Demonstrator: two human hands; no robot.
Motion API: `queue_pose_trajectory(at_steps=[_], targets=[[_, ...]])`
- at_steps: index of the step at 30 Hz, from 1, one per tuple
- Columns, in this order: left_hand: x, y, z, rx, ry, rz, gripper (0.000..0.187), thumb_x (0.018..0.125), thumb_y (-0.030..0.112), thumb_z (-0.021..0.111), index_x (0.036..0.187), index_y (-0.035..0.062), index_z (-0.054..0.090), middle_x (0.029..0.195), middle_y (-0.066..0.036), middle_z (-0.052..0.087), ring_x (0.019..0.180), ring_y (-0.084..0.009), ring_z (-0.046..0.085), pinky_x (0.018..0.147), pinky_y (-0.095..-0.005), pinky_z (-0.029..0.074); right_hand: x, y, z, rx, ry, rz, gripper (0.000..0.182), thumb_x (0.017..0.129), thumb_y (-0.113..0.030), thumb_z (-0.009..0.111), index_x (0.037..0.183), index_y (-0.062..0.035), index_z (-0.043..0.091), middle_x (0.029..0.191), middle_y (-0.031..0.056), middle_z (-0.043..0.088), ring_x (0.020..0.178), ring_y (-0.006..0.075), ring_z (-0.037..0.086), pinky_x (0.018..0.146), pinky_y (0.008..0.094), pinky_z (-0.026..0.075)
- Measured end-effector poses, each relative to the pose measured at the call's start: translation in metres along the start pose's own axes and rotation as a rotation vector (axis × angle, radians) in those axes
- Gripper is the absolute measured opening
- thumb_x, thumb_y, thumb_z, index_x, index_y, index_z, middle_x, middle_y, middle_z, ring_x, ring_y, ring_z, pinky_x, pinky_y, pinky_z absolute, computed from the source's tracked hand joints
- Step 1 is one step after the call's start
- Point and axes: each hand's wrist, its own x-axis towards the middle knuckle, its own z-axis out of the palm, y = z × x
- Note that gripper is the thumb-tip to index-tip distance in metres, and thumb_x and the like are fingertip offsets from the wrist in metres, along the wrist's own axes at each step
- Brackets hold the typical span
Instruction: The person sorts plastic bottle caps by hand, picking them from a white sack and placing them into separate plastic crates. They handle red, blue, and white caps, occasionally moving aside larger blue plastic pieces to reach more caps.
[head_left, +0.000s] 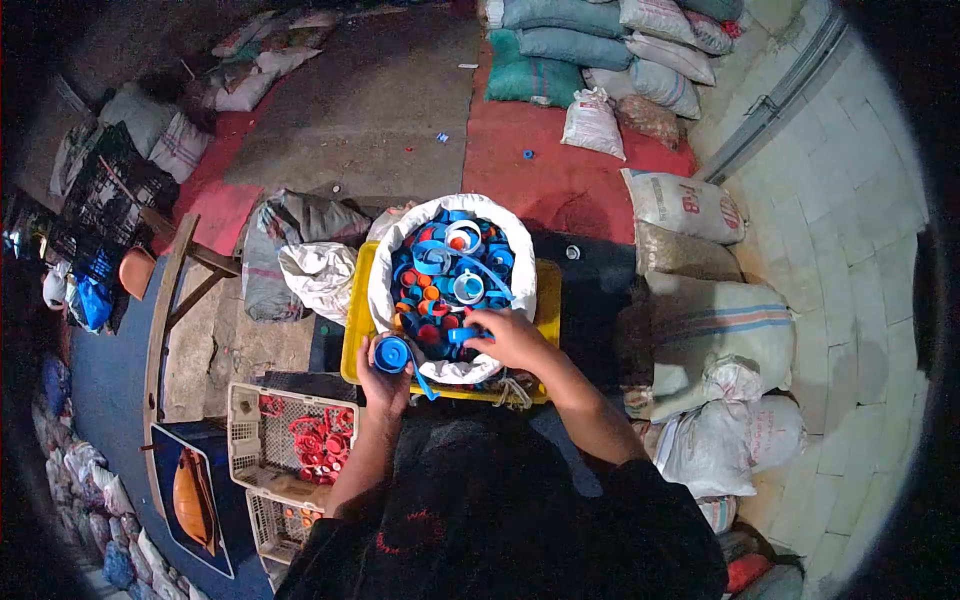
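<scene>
A white sack [383, 290] with a rolled rim stands open in front of me, full of blue, orange, red and white plastic caps [430, 290]. Over its lower left edge, my left hand [385, 375] holds a round blue lid [391, 354] with a strap hanging from it. My right hand [510, 338] reaches over the sack's lower right part, fingers closed on a small blue cap [461, 336]. The sack rests on a yellow tray [547, 300].
A beige crate [240, 440] of red caps [322, 440] is at lower left, with another crate [270, 530] below it. A wooden frame [165, 310] stands left. Filled sacks [715, 315] line the right wall; more are stacked [570, 45] at the back.
</scene>
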Motion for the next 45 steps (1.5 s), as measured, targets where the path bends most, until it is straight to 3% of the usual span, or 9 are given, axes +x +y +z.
queue_pose_trajectory(at_steps=[5, 8, 13, 16, 20, 24, 33, 38, 45], targets=[[-0.010, -0.002, 0.010, 0.020, -0.022, -0.005, 0.046, 0.103, 0.050, 0.044, 0.109, 0.0086, 0.062, 0.095, -0.008, 0.068, 0.078, -0.0223, 0.066, 0.057, -0.0332, 0.054, -0.002, 0.018, 0.008, 0.509, 0.241, 0.031, 0.029, 0.090, -0.016, 0.077, 0.111, -0.0036, 0.062, 0.107, 0.0049, 0.068, 0.099, 0.0166, 0.067, 0.089, 0.0341, 0.056], [-0.015, -0.011, 0.014, 0.064, -0.050, -0.003, 0.045, 0.102, 0.050, 0.045, 0.110, 0.0088, 0.062, 0.096, -0.008, 0.067, 0.080, -0.0222, 0.066, 0.059, -0.0340, 0.054, -0.004, 0.026, 0.009, 1.149, 0.217, 0.216, 0.033, 0.089, -0.011, 0.077, 0.118, -0.0083, 0.061, 0.110, 0.0063, 0.068, 0.101, 0.0196, 0.067, 0.091, 0.0369, 0.058], [-0.023, -0.023, 0.027, 0.118, -0.107, -0.081, 0.044, 0.099, 0.052, 0.049, 0.113, 0.0114, 0.062, 0.103, -0.007, 0.068, 0.090, -0.0214, 0.067, 0.067, -0.0361, 0.057, -0.015, 0.015, 0.007, 1.735, 0.125, -0.024, 0.044, 0.099, -0.017, 0.061, 0.141, -0.0095, 0.050, 0.135, 0.0179, 0.062, 0.127, 0.0426, 0.058, 0.108, 0.0550, 0.047], [-0.030, -0.031, 0.044, 0.190, -0.136, -0.091, 0.046, 0.098, 0.053, 0.050, 0.114, 0.0114, 0.062, 0.106, -0.007, 0.069, 0.095, -0.0210, 0.067, 0.076, -0.0387, 0.057, -0.021, -0.007, -0.004, 1.680, 0.126, -0.041, 0.045, 0.096, -0.017, 0.066, 0.137, -0.0079, 0.053, 0.133, 0.0163, 0.062, 0.124, 0.0358, 0.061, 0.106, 0.0485, 0.049], [-0.023, -0.041, 0.048, 0.174, -0.254, -0.119, 0.043, 0.100, 0.051, 0.050, 0.113, 0.0114, 0.062, 0.106, -0.007, 0.068, 0.101, -0.0208, 0.065, 0.075, -0.0386, 0.054, -0.027, -0.017, 0.005, 0.891, 0.310, -0.092, 0.042, 0.087, -0.021, 0.080, 0.122, -0.0089, 0.061, 0.112, 0.0087, 0.068, 0.108, 0.0203, 0.065, 0.096, 0.0342, 0.051], [-0.022, -0.048, 0.062, 0.197, -0.201, -0.048, 0.036, 0.103, 0.043, 0.048, 0.111, 0.0105, 0.061, 0.106, -0.006, 0.067, 0.101, -0.0198, 0.064, 0.087, -0.0378, 0.052, -0.029, -0.071, -0.010, -0.028, 0.349, -0.339, 0.034, 0.084, -0.024, 0.080, 0.111, -0.0062, 0.067, 0.121, 0.0128, 0.069, 0.114, 0.0326, 0.065, 0.102, 0.0448, 0.047], [-0.006, -0.035, 0.038, 0.198, -0.147, -0.165, 0.029, 0.099, 0.039, 0.060, 0.109, 0.0116, 0.060, 0.098, -0.005, 0.067, 0.090, -0.0189, 0.067, 0.079, -0.0345, 0.055, -0.023, -0.086, 0.008, -0.196, 0.249, -0.266, 0.035, 0.088, -0.033, 0.076, 0.111, -0.0077, 0.071, 0.146, 0.0178, 0.051, 0.133, 0.0406, 0.049, 0.111, 0.0494, 0.039], [0.004, -0.027, 0.028, 0.232, -0.137, -0.168, 0.029, 0.098, 0.042, 0.056, 0.107, 0.0150, 0.061, 0.095, -0.003, 0.066, 0.078, -0.0153, 0.066, 0.060, -0.0297, 0.057, -0.002, -0.078, -0.005, 0.141, 0.098, -0.267, 0.040, 0.088, -0.031, 0.078, 0.120, -0.0085, 0.068, 0.146, 0.0179, 0.051, 0.133, 0.0347, 0.052, 0.109, 0.0438, 0.043], [0.015, 0.007, 0.035, 0.229, -0.160, -0.246, 0.029, 0.095, 0.042, 0.064, 0.106, 0.0154, 0.062, 0.091, -0.002, 0.066, 0.077, -0.0148, 0.067, 0.052, -0.0296, 0.056, 0.086, 0.016, -0.030, 0.099, 0.519, 0.039, 0.052, 0.093, -0.026, 0.072, 0.138, -0.0051, 0.056, 0.133, 0.0175, 0.063, 0.127, 0.0294, 0.058, 0.107, 0.0381, 0.043]])
